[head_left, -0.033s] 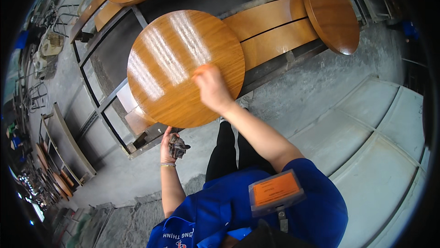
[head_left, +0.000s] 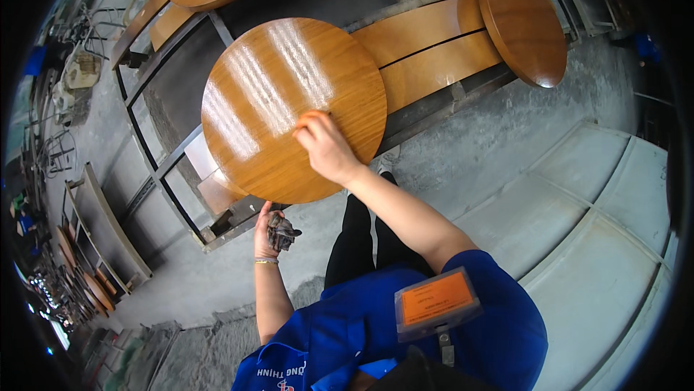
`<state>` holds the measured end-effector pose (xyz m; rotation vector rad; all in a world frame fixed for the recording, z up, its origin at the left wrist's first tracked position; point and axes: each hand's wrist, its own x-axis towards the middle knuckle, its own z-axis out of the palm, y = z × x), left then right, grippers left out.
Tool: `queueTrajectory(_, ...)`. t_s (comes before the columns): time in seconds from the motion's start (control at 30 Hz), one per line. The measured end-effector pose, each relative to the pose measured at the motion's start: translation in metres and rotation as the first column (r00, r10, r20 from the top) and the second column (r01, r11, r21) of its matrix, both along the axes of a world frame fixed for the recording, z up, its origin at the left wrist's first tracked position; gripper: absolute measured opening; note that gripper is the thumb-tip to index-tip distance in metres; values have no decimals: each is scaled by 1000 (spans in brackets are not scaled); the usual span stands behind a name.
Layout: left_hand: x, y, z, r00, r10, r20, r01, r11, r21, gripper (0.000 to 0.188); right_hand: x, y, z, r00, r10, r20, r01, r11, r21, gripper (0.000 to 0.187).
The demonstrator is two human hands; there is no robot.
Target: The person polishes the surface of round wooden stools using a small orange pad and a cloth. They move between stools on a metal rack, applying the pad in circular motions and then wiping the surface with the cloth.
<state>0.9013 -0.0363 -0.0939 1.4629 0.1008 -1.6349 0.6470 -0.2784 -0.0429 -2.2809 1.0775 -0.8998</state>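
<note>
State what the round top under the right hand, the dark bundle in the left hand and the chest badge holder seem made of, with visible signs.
Round top: wood or veneer, apparently varnished glossy; streaky grain, bright reflections.
Dark bundle: probably cloth, dull; crumpled folds.
Badge holder: likely clear plastic; the orange card shows through.

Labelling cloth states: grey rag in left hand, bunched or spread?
Bunched: the grey rag is a compact, crumpled wad in the left hand, folds showing.
</note>
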Motion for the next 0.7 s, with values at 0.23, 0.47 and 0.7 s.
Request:
queueTrajectory(0.23, 17, 21, -11, 995, -55, -81, 50, 997, -65, 60, -98, -84, -20, 760, -639, -118, 639, 768, -46, 13)
queueTrajectory(0.47, 18, 30, -16, 998, 41, -41, -42, 999, -29, 54, 2, -83, -12, 973, -196, -125, 179, 975, -133, 29)
queueTrajectory(0.7, 26, 22, 3, 1000, 23, -17, -25, 996, -90, 56, -44, -118, -14, 742, -670, -33, 666, 742, -74, 19)
